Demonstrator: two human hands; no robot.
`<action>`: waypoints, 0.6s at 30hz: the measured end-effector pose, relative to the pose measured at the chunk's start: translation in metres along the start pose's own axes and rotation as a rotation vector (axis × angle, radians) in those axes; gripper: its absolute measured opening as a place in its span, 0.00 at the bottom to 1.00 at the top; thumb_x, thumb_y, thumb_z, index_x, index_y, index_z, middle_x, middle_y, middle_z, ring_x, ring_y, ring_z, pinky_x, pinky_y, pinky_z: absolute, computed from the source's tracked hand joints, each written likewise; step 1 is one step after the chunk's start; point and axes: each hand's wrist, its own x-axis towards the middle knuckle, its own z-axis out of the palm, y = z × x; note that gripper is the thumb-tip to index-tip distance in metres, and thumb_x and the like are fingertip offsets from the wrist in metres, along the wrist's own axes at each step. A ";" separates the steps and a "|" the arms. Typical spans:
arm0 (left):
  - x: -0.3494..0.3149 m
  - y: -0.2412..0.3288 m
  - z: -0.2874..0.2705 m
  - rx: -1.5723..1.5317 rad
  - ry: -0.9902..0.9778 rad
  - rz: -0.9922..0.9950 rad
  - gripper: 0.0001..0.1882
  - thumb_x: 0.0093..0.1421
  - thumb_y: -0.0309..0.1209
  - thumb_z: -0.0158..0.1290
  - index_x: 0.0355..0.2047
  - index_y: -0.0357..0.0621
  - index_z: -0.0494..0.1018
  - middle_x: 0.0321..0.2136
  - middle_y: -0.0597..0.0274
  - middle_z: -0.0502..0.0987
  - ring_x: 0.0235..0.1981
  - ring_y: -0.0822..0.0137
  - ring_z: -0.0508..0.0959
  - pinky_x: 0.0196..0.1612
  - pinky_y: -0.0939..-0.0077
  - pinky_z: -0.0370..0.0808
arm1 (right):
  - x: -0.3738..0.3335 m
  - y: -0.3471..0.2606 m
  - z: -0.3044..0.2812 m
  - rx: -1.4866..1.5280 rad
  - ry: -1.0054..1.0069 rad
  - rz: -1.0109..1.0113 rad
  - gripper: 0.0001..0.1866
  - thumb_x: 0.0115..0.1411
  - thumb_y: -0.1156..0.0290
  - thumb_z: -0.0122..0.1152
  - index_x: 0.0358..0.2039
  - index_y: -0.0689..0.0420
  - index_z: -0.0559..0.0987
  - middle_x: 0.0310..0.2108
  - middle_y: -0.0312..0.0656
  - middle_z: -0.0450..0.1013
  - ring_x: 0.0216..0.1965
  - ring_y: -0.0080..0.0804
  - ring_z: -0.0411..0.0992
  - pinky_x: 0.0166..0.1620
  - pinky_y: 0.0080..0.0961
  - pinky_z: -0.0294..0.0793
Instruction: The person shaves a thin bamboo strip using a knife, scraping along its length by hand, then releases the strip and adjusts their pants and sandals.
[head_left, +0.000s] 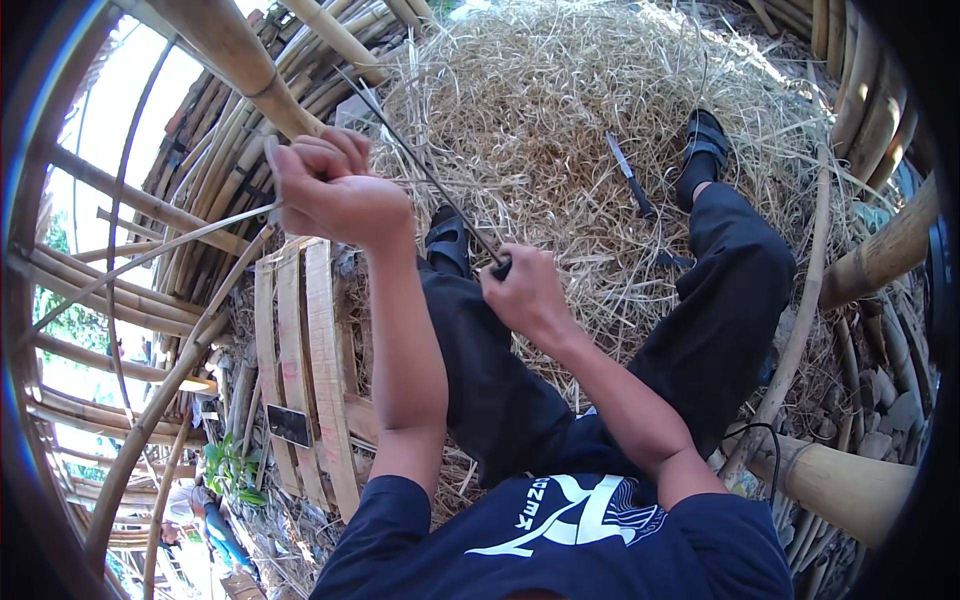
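Note:
My left hand (340,190) is raised at the left, its fingers closed around a thin pale bamboo strip (165,247). The strip runs from the fist down and away to the left. Over my left thigh, my right hand (530,295) grips the black handle (501,268) of a long-bladed knife. Its narrow dark blade (420,165) slants up and left, passing to the right of my left fist. From this angle I cannot tell whether blade and strip touch. Between my feet, a second knife (628,172) with a dark handle lies on the shavings.
A heap of bamboo shavings (500,90) spreads ahead. To the left are a wooden slat pallet (325,330) with a dark phone-like rectangle (288,425), and a bamboo frame (160,215). Thick bamboo poles (840,485) stand at the right. Another person (200,515) shows far lower left.

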 end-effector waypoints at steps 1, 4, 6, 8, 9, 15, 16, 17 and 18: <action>0.007 -0.003 -0.002 -0.025 -0.016 -0.017 0.25 0.68 0.38 0.33 0.13 0.49 0.48 0.10 0.70 0.46 0.09 0.75 0.49 0.12 0.80 0.55 | 0.002 -0.006 0.002 0.019 0.042 -0.050 0.12 0.50 0.67 0.59 0.27 0.65 0.79 0.20 0.55 0.74 0.26 0.53 0.75 0.32 0.41 0.75; 0.004 -0.001 0.000 -0.088 -0.011 -0.052 0.24 0.68 0.38 0.33 0.13 0.48 0.49 0.09 0.70 0.46 0.09 0.75 0.49 0.12 0.80 0.54 | -0.005 -0.022 0.001 0.073 0.081 -0.119 0.13 0.50 0.66 0.59 0.27 0.66 0.79 0.21 0.56 0.75 0.27 0.53 0.75 0.33 0.40 0.76; 0.004 0.002 0.004 -0.060 -0.016 -0.033 0.24 0.68 0.39 0.33 0.13 0.48 0.48 0.09 0.70 0.46 0.08 0.75 0.49 0.12 0.81 0.53 | -0.005 -0.022 -0.002 0.055 -0.002 -0.091 0.13 0.50 0.66 0.59 0.26 0.66 0.79 0.22 0.58 0.74 0.27 0.54 0.75 0.34 0.41 0.75; 0.002 0.002 0.008 -0.034 -0.008 -0.041 0.24 0.68 0.39 0.33 0.13 0.49 0.47 0.09 0.70 0.46 0.08 0.75 0.49 0.13 0.82 0.53 | 0.007 0.009 0.007 0.044 0.030 -0.050 0.13 0.50 0.66 0.59 0.25 0.66 0.78 0.21 0.58 0.74 0.27 0.54 0.75 0.34 0.41 0.75; 0.001 0.002 0.009 -0.037 -0.009 -0.043 0.24 0.68 0.39 0.33 0.13 0.49 0.47 0.09 0.70 0.46 0.08 0.75 0.49 0.13 0.82 0.53 | 0.012 0.015 0.008 0.035 0.060 -0.008 0.12 0.50 0.66 0.59 0.24 0.65 0.78 0.21 0.58 0.74 0.27 0.55 0.75 0.33 0.41 0.75; 0.006 0.005 0.002 -0.009 0.048 -0.109 0.24 0.65 0.37 0.34 0.12 0.52 0.44 0.09 0.69 0.45 0.10 0.73 0.47 0.16 0.79 0.53 | -0.004 -0.016 0.002 0.077 0.049 -0.077 0.13 0.50 0.66 0.59 0.23 0.66 0.77 0.20 0.58 0.73 0.26 0.54 0.75 0.33 0.42 0.75; 0.006 0.006 0.003 -0.004 0.050 -0.108 0.24 0.65 0.37 0.34 0.12 0.52 0.44 0.09 0.69 0.45 0.10 0.73 0.47 0.16 0.79 0.53 | -0.003 -0.013 0.005 0.077 0.044 -0.077 0.13 0.50 0.66 0.59 0.23 0.66 0.77 0.20 0.58 0.73 0.26 0.54 0.75 0.33 0.42 0.75; 0.006 0.007 0.005 -0.007 0.052 -0.112 0.24 0.65 0.37 0.34 0.12 0.52 0.44 0.09 0.69 0.45 0.10 0.73 0.47 0.16 0.79 0.53 | -0.001 -0.005 0.007 0.067 0.039 -0.067 0.13 0.50 0.66 0.59 0.23 0.66 0.77 0.20 0.58 0.73 0.26 0.54 0.75 0.33 0.42 0.75; 0.005 0.007 0.008 -0.015 0.053 -0.118 0.24 0.65 0.37 0.34 0.12 0.52 0.44 0.09 0.69 0.45 0.10 0.73 0.47 0.17 0.79 0.54 | 0.003 0.006 0.010 0.053 0.040 -0.056 0.13 0.50 0.66 0.59 0.23 0.66 0.77 0.20 0.57 0.74 0.27 0.53 0.75 0.33 0.41 0.75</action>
